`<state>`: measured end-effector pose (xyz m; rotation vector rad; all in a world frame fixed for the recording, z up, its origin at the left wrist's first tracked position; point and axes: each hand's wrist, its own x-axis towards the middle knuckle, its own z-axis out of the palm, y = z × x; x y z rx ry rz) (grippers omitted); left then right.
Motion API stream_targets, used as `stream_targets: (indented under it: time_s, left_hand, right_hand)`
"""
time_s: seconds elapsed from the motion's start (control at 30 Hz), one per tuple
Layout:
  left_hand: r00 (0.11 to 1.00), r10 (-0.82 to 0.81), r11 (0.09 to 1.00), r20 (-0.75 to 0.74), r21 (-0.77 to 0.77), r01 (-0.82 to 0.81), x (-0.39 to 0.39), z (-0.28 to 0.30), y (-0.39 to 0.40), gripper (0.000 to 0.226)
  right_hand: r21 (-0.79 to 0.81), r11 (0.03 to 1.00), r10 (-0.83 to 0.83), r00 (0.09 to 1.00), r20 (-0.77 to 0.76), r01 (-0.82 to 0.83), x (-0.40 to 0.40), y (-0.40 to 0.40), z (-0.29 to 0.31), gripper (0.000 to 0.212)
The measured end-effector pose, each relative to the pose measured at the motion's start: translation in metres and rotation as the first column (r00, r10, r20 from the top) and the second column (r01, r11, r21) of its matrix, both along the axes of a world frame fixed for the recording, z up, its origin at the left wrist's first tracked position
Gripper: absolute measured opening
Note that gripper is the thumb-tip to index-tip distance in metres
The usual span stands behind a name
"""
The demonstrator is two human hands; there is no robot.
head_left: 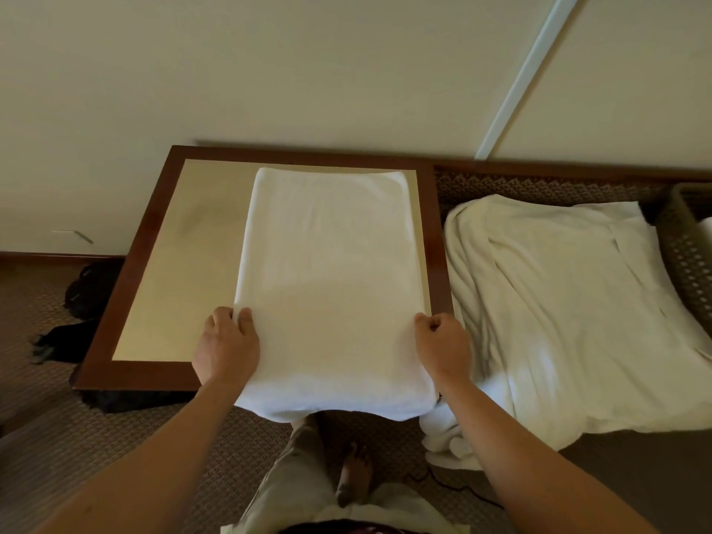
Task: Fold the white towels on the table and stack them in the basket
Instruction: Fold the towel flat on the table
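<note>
At far right, basket (684, 240) holds 1 towel (707, 229).

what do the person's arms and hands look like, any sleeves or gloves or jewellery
Both forearms are bare as far as the view shows, with no sleeves reaching them. The left hand and right hand wear no gloves, and no rings, watch or wristbands show. Fingernails look short and unpainted.

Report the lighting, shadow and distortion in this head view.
Head view: dim, warm light; the folded white towel is brightest at its far half, with a soft shadow across the near half by the left hand and right hand. Wide-angle bending skews the table frame and tilts the wall trim. The basket at the right edge is dark and cropped.
</note>
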<state>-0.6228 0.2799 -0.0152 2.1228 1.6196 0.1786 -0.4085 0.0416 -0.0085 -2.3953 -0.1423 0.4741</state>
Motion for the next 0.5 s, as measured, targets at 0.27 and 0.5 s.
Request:
stream_targets:
  time_s: [0.27, 0.5]
  left_hand:
    - [0.998, -0.056, 0.998, 0.028, -0.018, 0.057, -0.001, -0.001, 0.022, 0.038]
    - [0.984, -0.178, 0.938, 0.008, 0.304, 0.167, 0.013, 0.001, 0.008, 0.032]
  right_hand:
    - [0.045, 0.996, 0.072, 0.989, 0.130, -0.079, -0.002, 0.008, -0.008, 0.032]
    - [-0.047, 0.986, 0.166, 0.881, 0.442, -0.162, -0.019, 0.038, 0.000, 0.036]
